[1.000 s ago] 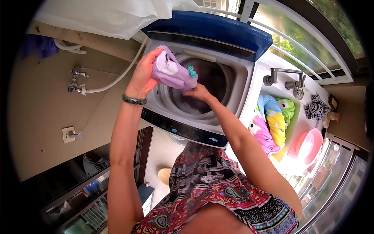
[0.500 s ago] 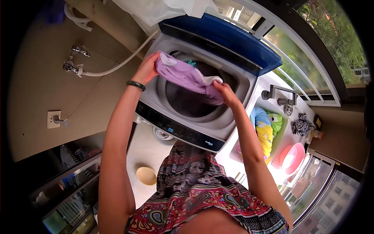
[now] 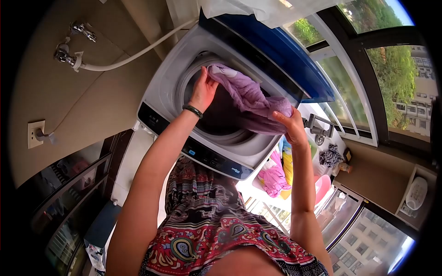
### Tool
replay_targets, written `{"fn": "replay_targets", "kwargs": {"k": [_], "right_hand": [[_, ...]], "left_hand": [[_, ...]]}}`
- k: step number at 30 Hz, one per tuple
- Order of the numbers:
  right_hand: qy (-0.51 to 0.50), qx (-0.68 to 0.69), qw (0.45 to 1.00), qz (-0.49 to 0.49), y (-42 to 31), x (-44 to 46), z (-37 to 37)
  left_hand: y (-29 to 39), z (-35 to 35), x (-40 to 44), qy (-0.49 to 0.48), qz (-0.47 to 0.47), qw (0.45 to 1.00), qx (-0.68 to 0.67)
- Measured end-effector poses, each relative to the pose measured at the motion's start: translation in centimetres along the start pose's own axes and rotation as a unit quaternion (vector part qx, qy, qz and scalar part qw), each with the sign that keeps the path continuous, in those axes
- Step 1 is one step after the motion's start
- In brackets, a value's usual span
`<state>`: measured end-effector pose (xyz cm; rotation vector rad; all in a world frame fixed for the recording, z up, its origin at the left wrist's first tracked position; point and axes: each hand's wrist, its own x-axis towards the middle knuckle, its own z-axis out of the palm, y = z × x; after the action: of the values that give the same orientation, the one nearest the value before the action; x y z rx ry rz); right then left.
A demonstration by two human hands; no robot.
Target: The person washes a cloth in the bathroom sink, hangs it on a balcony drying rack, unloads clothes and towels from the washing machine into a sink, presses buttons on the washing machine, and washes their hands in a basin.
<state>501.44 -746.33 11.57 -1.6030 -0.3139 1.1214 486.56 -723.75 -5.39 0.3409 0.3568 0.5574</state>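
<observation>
A fleecy lilac cloth [image 3: 248,94] with a white patch hangs over the open mouth of the washing machine [image 3: 159,89], stretched across it from the left side of the mouth to the machine's right rim. The left hand [image 3: 202,89] pinches its far-left end between thumb and fingers, and the right hand [image 3: 293,126] is closed round the bunched other end; gripping both ends probably keeps the length from dropping into the drum [image 3: 218,115] beneath. The machine's blue lid [image 3: 281,57] stands raised at its back, which leaves the opening free for both arms. A white hose [image 3: 133,60] runs from the machine's back-left corner to a metal tap [image 3: 64,55] on the wall, presumably as its water supply. To the machine's right, a pink garment [image 3: 275,177] and a yellow one [image 3: 288,161] lie together, with a pink basin [image 3: 322,187] beyond them, partly hidden behind the right forearm. A faucet [image 3: 320,126] stands there too, its near end behind the right hand. The cloth covers part of the drum, whose shadowed inside is too dark to tell whether anything lies in it.
</observation>
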Motion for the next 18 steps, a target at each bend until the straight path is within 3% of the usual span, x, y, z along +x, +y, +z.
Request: {"fn": "replay_targets", "kwargs": {"k": [1,3,5,6,8,9,11,12,13,15,16,18], "right_hand": [[-0.001,-0.003,1.0,0.005,-0.1,-0.4,0.6],[-0.003,0.032,0.999,-0.02,-0.7,-0.4,1.3],[-0.014,0.037,0.999,-0.014,-0.8,-0.6,1.4],[-0.016,0.019,1.0,-0.016,-0.7,-0.8,1.1],[-0.004,0.007,1.0,-0.021,-0.1,-1.0,-0.1],[0.006,0.021,0.999,-0.026,0.0,-1.3,-0.6],[0.039,0.033,0.998,-0.03,0.6,-1.8,-2.3],[0.05,0.008,0.998,-0.037,0.8,-2.0,-3.2],[0.061,-0.021,0.997,-0.053,0.9,-2.2,-3.7],[0.088,-0.16,0.981,-0.073,1.1,-2.0,-4.5],[0.088,-0.155,0.981,-0.073,1.3,-1.8,-4.4],[0.173,-0.479,0.855,-0.098,1.9,-1.1,-3.5]], "left_hand": [[-3.1,-0.4,-0.8,0.013,-0.039,0.993,-0.111],[-7.9,1.0,-3.4,0.052,-0.258,0.963,-0.057],[-13.1,-0.6,-3.1,-0.108,-0.138,0.96,0.221],[-13.2,-0.9,-3.1,-0.106,-0.141,0.96,0.216],[-12.2,-1.2,-2.2,-0.289,-0.164,0.825,0.458],[-12.3,-1.6,-1.3,-0.327,-0.16,0.795,0.485],[-11.3,-1.2,-0.9,-0.306,-0.093,0.822,0.472],[-9.3,0.1,-1.3,-0.248,-0.062,0.741,0.621],[-8.3,0.2,-1.2,-0.238,0.004,0.733,0.637],[-5.2,2.2,0.5,-0.289,-0.148,0.648,0.689],[-4.3,3.2,0.5,-0.308,-0.087,0.644,0.695],[-3.6,5.3,0.7,-0.282,-0.132,0.666,0.678]]}}
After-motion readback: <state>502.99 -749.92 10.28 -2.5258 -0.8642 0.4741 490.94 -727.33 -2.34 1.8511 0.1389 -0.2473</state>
